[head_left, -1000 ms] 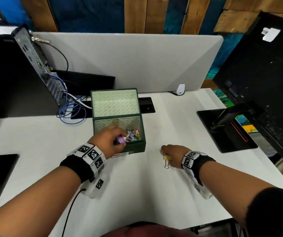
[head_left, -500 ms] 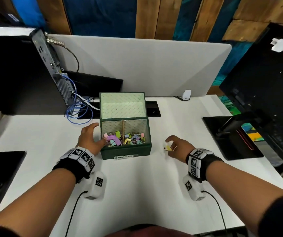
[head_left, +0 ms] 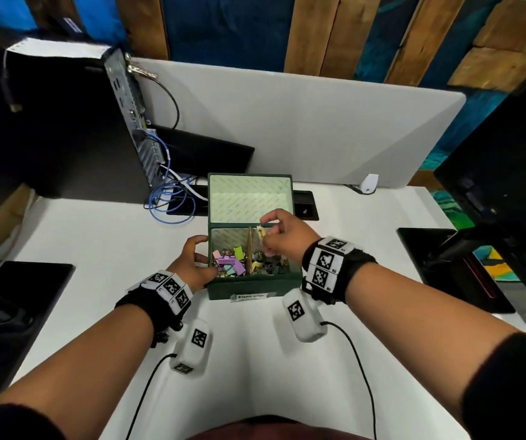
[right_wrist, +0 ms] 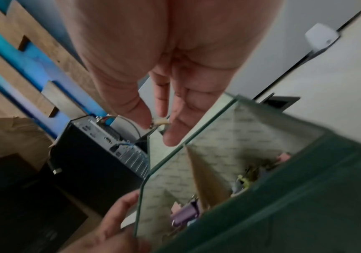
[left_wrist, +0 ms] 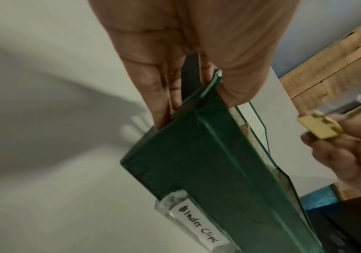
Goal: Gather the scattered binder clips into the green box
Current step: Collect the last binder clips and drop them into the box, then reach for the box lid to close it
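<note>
We note a white desk (head_left: 96,249) backed by a grey divider (head_left: 287,128) and wood-panelled wall (head_left: 334,33). Our left hand (head_left: 191,265) grips the green box (head_left: 255,284); our right hand (head_left: 284,239) pinches a gold binder clip (left_wrist: 166,128) above it.

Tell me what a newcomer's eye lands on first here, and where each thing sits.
First the open green box at the middle of the white desk, its two compartments heaped with colourful binder clips. Next the right hand above the box, pinching a gold binder clip, while the left hand grips the box's left wall. A black computer tower with blue cables stands back left.
</note>
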### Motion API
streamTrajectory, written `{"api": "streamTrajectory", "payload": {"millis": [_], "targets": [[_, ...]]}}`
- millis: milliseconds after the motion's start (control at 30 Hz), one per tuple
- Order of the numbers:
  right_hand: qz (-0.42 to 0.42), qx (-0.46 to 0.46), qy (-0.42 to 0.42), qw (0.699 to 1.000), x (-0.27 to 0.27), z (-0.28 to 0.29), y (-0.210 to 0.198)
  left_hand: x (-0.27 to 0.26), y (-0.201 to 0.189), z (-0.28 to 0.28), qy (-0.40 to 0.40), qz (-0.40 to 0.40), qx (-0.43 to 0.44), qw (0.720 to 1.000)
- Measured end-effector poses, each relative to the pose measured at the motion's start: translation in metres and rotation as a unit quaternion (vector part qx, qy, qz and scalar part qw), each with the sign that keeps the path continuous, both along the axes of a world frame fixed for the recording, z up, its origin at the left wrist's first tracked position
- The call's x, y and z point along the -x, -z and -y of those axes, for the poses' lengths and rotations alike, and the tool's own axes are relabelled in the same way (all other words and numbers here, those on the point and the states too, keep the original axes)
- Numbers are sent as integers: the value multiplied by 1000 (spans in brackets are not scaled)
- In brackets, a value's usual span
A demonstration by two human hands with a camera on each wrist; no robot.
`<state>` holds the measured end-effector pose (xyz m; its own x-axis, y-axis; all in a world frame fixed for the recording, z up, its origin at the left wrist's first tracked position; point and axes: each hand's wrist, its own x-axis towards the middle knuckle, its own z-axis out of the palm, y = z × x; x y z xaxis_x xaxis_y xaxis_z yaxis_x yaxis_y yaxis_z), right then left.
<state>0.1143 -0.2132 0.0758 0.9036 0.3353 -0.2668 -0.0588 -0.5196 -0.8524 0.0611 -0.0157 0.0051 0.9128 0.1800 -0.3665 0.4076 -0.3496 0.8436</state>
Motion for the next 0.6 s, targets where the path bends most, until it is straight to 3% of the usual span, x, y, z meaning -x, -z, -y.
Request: {"api": "streamTrajectory", "payload": {"millis": [200,433,500,600], "targets": [[23,59,-23,998,10,-25,15,18,-3,-7,19,-3,48,999],[120,51,137,982,-24,18,3,30,-1,-18,42,-16,46,998],[88,54,187,977,-40,33,3,31,-1,-20,48,-18,37,998],[-25,82,200,976,-55,45,5,32,-2,-22,57,-23,31,998]]}}
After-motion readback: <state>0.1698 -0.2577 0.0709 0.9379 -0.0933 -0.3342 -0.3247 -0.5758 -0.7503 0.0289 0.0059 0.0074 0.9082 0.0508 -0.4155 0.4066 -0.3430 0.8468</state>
